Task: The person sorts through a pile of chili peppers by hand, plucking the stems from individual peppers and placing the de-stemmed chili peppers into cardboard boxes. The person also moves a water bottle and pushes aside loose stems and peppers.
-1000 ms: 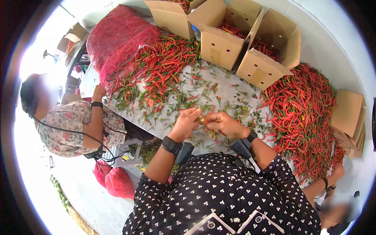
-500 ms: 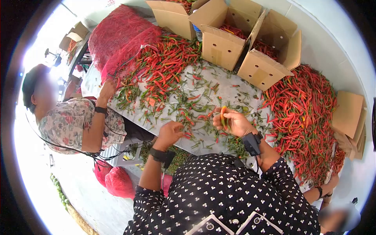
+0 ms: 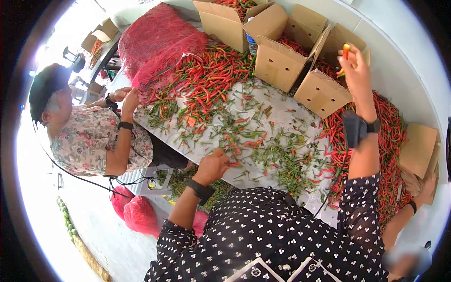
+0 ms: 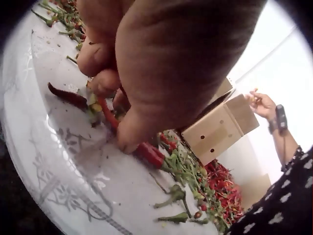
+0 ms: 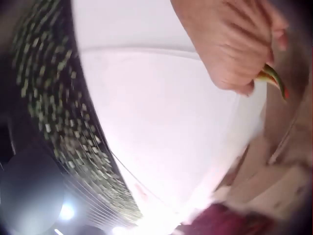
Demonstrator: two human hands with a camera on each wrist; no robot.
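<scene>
My right hand [image 3: 358, 73] is raised over the right-hand cardboard box [image 3: 323, 95] in the head view. Its fingers grip orange-yellow chili peppers [image 3: 346, 50]; a green-and-yellow end [image 5: 275, 79] pokes out below the fist in the right wrist view. Low at the table's front edge, my left hand [image 3: 211, 168] pinches a red chili pepper [image 4: 150, 154] between thumb and fingers, part of it hidden behind them. A darker red chili [image 4: 67, 96] lies on the patterned tablecloth [image 4: 93, 171] beside those fingertips, with green stems near it.
Two more boxes [image 3: 280, 63] stand at the back. A large chili heap [image 3: 390, 136] lies right, another pile [image 3: 218, 70] beside a red net sack [image 3: 157, 44]. Loose stems [image 3: 291, 164] litter the table. One person [image 3: 87, 145] works at left; another's arm [image 3: 404, 216] reaches in at lower right.
My hands were together over the table, then parted. My right hand has swung up and right to the box with the chilies. My left hand dropped to the table edge and took a red chili.
</scene>
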